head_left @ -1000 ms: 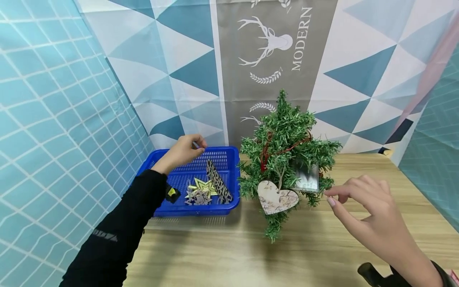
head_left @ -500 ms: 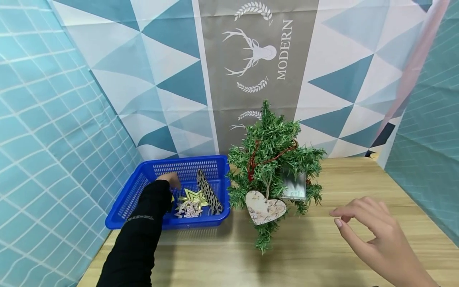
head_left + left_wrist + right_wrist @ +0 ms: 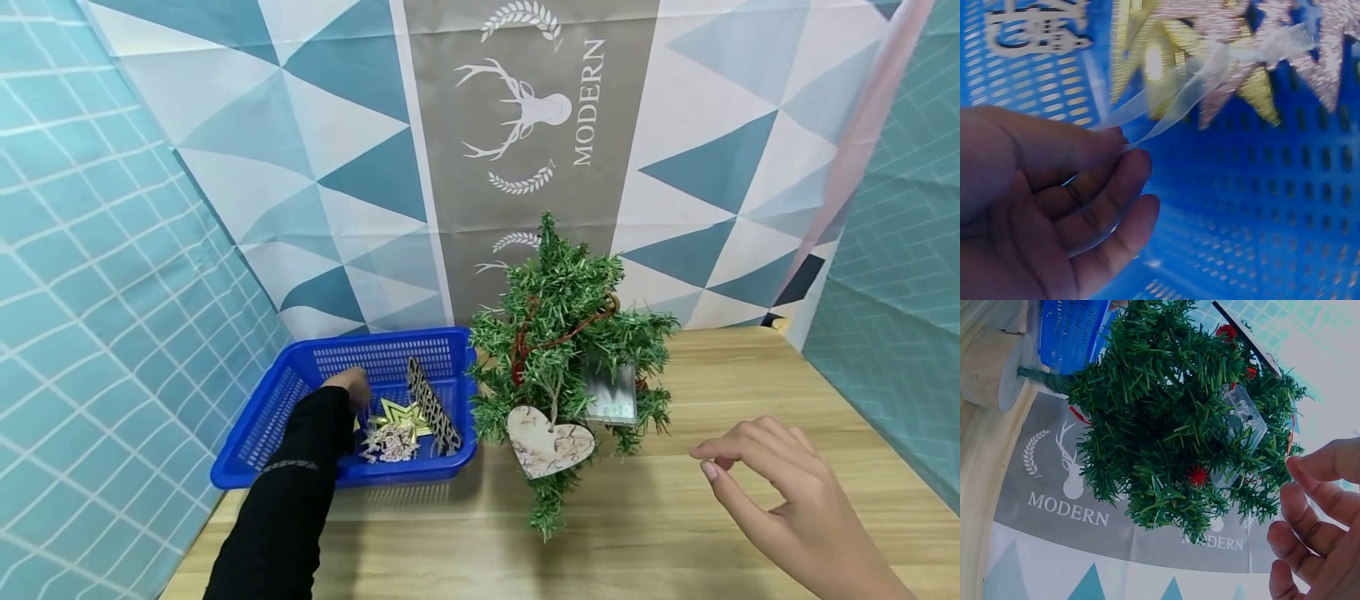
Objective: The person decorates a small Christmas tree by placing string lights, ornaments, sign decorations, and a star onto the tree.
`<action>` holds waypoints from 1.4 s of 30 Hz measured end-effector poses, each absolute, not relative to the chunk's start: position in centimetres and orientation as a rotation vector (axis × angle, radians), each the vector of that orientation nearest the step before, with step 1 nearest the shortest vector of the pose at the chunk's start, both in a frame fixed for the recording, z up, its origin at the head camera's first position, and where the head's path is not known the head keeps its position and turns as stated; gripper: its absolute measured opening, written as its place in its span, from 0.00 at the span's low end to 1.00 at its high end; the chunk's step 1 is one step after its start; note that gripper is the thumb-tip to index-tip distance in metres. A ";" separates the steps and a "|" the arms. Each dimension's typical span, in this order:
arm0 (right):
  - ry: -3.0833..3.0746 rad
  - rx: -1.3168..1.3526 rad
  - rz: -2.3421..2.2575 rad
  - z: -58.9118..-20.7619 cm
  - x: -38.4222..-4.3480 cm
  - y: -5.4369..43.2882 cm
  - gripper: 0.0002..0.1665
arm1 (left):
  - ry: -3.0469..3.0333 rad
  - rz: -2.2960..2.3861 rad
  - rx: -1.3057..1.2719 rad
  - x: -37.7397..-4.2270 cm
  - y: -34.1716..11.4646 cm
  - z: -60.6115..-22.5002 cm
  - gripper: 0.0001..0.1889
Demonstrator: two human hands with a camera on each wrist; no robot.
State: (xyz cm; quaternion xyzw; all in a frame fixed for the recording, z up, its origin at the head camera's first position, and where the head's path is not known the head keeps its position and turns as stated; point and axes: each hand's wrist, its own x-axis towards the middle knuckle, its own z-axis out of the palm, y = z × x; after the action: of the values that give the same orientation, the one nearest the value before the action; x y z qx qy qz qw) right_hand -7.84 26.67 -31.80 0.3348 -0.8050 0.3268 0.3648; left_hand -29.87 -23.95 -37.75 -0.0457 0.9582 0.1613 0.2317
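Observation:
Inside the blue basket (image 3: pixel 240 467), my left hand (image 3: pixel 351 385) pinches a sheer white ribbon (image 3: pixel 1175 103) between thumb and forefinger. The ribbon runs to pink glittery star ornaments (image 3: pixel 1329 75), which overlap shiny gold stars (image 3: pixel 1260 103). In the head view the left fingertips are hidden behind the hand and black sleeve. My right hand (image 3: pixel 780 487) hovers over the table right of the small artificial Christmas tree (image 3: pixel 562 283). Its fingers are loosely bent, with nothing seen between them. A heart-shaped ornament (image 3: pixel 551 450) hangs at the tree's front, beside a clear rectangular case (image 3: pixel 611 396).
A cut-out lettered ornament (image 3: pixel 431 408) leans in the basket's right side. Red wire (image 3: pixel 570 333) winds through the branches, and a red pompom (image 3: pixel 1197 476) shows on the tree. Behind the wooden table (image 3: pixel 630 533) hangs a patterned cloth (image 3: pixel 360 150).
My left hand has moved down into the basket and now pinches the ribbon. The right hand has drawn slightly away from the tree, and the head view has shifted.

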 end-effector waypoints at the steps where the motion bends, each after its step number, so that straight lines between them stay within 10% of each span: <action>1: -2.076 0.859 0.840 -31.8 -7.8 26.6 0.11 | 2.645 0.516 -0.112 -29.5 -23.9 -37.2 0.11; 28: -1.973 1.017 0.902 -28.3 -7.9 22.4 0.19 | 2.789 1.160 0.911 -14.6 -16.8 -19.6 0.05; 42: -1.765 1.315 0.956 -27.5 -5.6 15.9 0.10 | 2.437 1.134 1.647 -6.6 -8.1 -21.1 0.11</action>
State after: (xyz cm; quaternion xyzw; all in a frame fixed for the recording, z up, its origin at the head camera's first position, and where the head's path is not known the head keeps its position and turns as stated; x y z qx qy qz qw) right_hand -5.56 15.92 -27.46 0.5108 -0.6856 0.3712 0.3624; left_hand -6.56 -8.15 -21.08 0.5223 0.7731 0.3597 -0.0055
